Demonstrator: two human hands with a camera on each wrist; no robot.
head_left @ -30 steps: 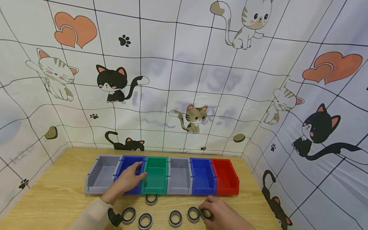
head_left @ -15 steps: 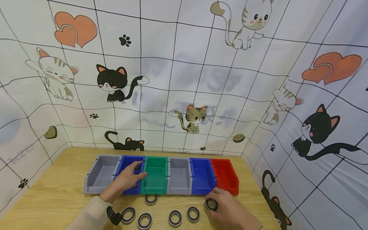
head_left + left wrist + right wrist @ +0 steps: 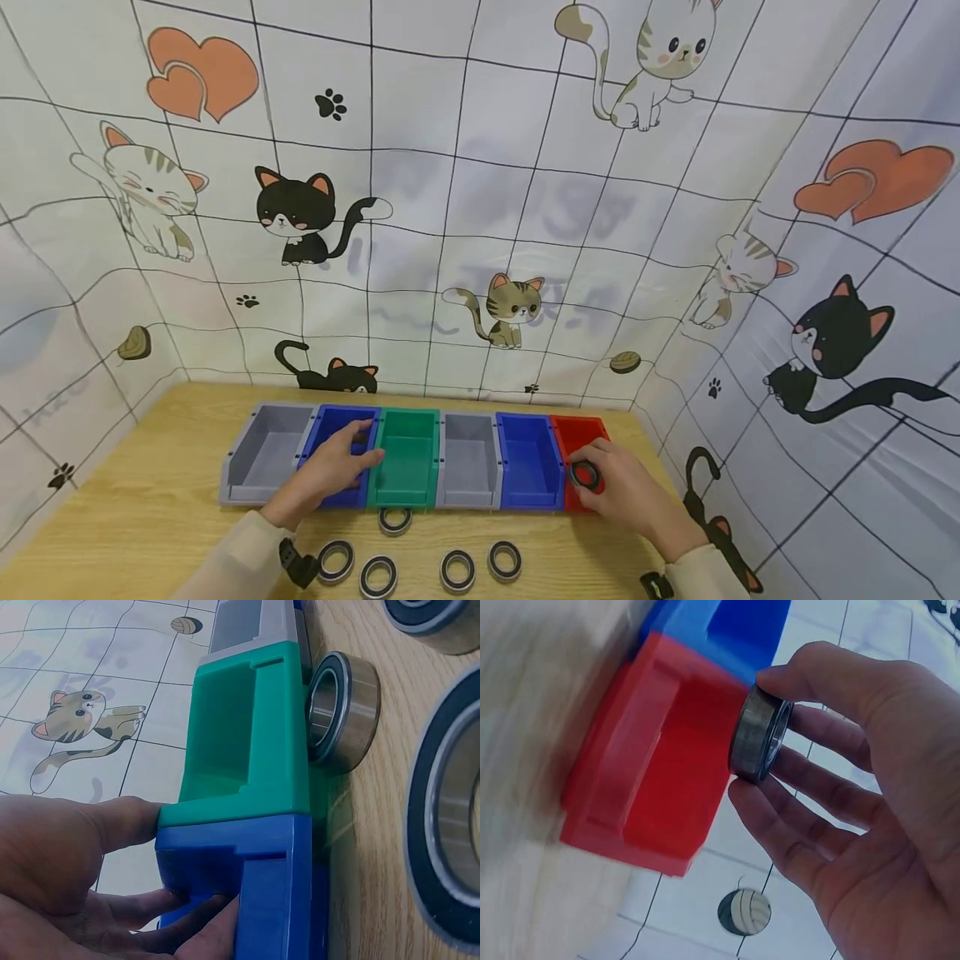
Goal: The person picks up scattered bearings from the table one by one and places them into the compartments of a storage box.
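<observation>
My right hand [image 3: 626,492] pinches a ball bearing [image 3: 584,476] between thumb and fingertips, over the red bin [image 3: 573,427]. The right wrist view shows the bearing [image 3: 759,735] tilted on edge at the red bin's [image 3: 652,750] opening. My left hand [image 3: 330,462] rests at the left blue bin [image 3: 322,423], its fingers reaching inside and its thumb at the edge of the green bin [image 3: 408,450]. In the left wrist view those fingers [image 3: 150,907] are partly hidden by the blue bin's wall [image 3: 274,900], and no held object shows.
Several bearings lie on the wooden table [image 3: 150,492] before the bins, one bearing [image 3: 394,521] close against the green bin's front. A grey bin [image 3: 270,450] ends the row at left; another grey bin [image 3: 470,450] and a blue bin [image 3: 528,450] stand right of the green one.
My right hand has lifted the bearing from the table, beside another bearing, and carried it up and right to the red bin. The left hand has stayed in place.
</observation>
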